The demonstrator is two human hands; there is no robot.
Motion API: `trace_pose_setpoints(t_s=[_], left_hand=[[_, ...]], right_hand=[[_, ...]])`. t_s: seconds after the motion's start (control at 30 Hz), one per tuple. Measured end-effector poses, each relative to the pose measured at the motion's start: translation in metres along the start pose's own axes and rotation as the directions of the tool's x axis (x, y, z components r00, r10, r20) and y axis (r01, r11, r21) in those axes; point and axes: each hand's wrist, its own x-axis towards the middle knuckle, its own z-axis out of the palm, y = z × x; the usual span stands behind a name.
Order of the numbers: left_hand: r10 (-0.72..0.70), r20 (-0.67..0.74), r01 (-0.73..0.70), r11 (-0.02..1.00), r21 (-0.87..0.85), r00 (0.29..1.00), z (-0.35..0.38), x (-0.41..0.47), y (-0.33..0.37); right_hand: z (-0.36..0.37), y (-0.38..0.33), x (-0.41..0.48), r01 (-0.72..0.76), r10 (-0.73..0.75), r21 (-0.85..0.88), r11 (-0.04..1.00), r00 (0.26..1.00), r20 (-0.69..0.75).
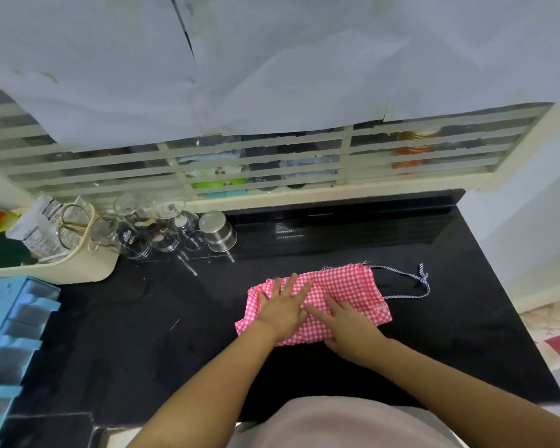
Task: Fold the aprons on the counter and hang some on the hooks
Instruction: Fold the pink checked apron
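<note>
Your left hand [283,312] and right hand [346,328] both lie flat on the pink-and-white checked cloth apron [346,282]. The fingers are straight and spread, pressing rather than gripping. The apron lies partly folded on the glossy black counter [143,334], directly under your fingers and extending past the right fingertips.

Handling: the cloth appears light, thin and limp. It will probably not hold a crease unaided and may slide on the glossy surface. Keep one palm down as an anchor while the other hand works. Take hold at an edge or corner, either the frayed corner beyond your right fingertips or the near hem below your palms. Do not lift by the blue-and-white striped cord tie [408,279]. It trails well to the right of your fingers, ends in a knot, and could snag or pull the fold open.

Limits of view: the number of layers under your palms cannot be determined. Your right thumb is not clearly visible. No hooks and no further aprons appear in frame. The bib and any other ties cannot be made out.
</note>
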Motion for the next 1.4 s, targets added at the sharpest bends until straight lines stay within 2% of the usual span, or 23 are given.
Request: trace_pose_setpoints(t_s=[0.07,0.13,0.3,0.33,0.4,0.47,0.57,0.63,0.67,0.73,0.77,0.8,0.83,0.9,0.97,1.03,1.13,1.2,1.3,1.4], left_hand=[[0.011,0.004,-0.012,1.0,0.027,1.0,-0.002,-0.003,-0.005],[0.046,0.01,-0.046,0.998,0.04,0.999,-0.002,-0.009,-0.008],[0.153,0.087,-0.125,0.955,-0.269,0.984,0.002,-0.03,0.001],[0.176,0.096,-0.146,0.954,-0.262,0.98,0.006,-0.034,0.007],[0.208,0.106,-0.183,0.961,-0.207,0.972,0.016,-0.038,0.015],[0.225,0.082,-0.21,0.964,-0.164,0.971,0.022,-0.039,0.019],[0.261,0.081,-0.258,0.965,-0.043,0.962,0.026,-0.039,0.02],[0.265,0.037,-0.267,0.963,0.032,0.963,0.027,-0.042,0.021],[0.307,-0.054,-0.303,0.95,0.077,0.95,0.029,-0.043,0.021],[0.452,-0.281,-0.416,0.891,0.181,0.847,0.039,-0.041,0.018],[0.542,-0.314,-0.492,0.84,0.228,0.78,0.047,-0.04,0.017],[0.609,-0.288,-0.555,0.793,0.254,0.739,0.052,-0.04,0.017],[0.637,-0.224,-0.598,0.77,0.223,0.738,0.056,-0.042,0.018],[0.585,-0.106,-0.582,0.811,0.061,0.804,0.059,-0.049,0.02],[0.513,-0.122,-0.523,0.85,-0.064,0.849,0.059,-0.046,0.023],[0.464,-0.18,-0.489,0.861,-0.141,0.867,0.057,-0.045,0.028],[0.339,-0.323,-0.414,0.888,-0.201,0.883,0.057,-0.042,0.039],[0.18,-0.357,-0.311,0.883,-0.351,0.916,0.056,-0.04,0.049],[-0.034,-0.254,-0.143,0.753,-0.642,0.967,0.043,-0.034,0.062],[-0.105,-0.161,-0.027,0.753,-0.658,0.981,0.031,-0.021,0.068]], right_hand=[[-0.003,0.011,-0.004,0.043,-0.038,-0.145,0.989,0.999,0.034],[-0.009,0.026,-0.008,0.059,-0.058,-0.216,0.975,0.998,0.008],[-0.007,0.059,-0.025,-0.073,0.06,-0.179,0.981,0.995,-0.077],[-0.003,0.06,-0.032,-0.068,0.05,-0.153,0.986,0.991,-0.121],[0.012,0.057,-0.047,0.05,-0.075,-0.115,0.992,0.971,-0.228],[0.032,0.057,-0.063,0.151,-0.179,-0.13,0.98,0.953,-0.245],[0.049,0.059,-0.08,0.139,-0.167,-0.145,0.98,0.966,-0.197],[0.057,0.06,-0.083,0.129,-0.153,-0.117,0.985,0.96,-0.234],[0.059,0.06,-0.082,0.127,-0.152,-0.119,0.985,0.96,-0.235],[0.056,0.063,-0.079,0.152,-0.175,-0.115,0.982,0.957,-0.23],[0.056,0.066,-0.079,0.162,-0.185,-0.119,0.98,0.959,-0.215],[0.053,0.069,-0.079,0.173,-0.188,-0.086,0.981,0.958,-0.215],[0.053,0.072,-0.079,0.174,-0.171,-0.002,0.985,0.964,-0.202],[0.058,0.073,-0.081,0.139,-0.078,0.333,0.933,0.979,-0.191],[0.058,0.066,-0.081,0.092,0.12,0.635,0.767,0.952,-0.283],[0.051,0.058,-0.08,0.035,0.301,0.814,0.58,0.919,-0.254],[0.036,0.051,-0.077,-0.07,0.431,0.902,0.425,0.892,-0.134],[0.034,0.051,-0.071,-0.098,0.5,0.925,0.368,0.859,-0.108],[0.032,0.049,-0.063,-0.121,0.561,0.954,0.273,0.826,-0.056],[0.03,0.051,-0.057,-0.147,0.612,0.973,0.18,0.791,0.006]])
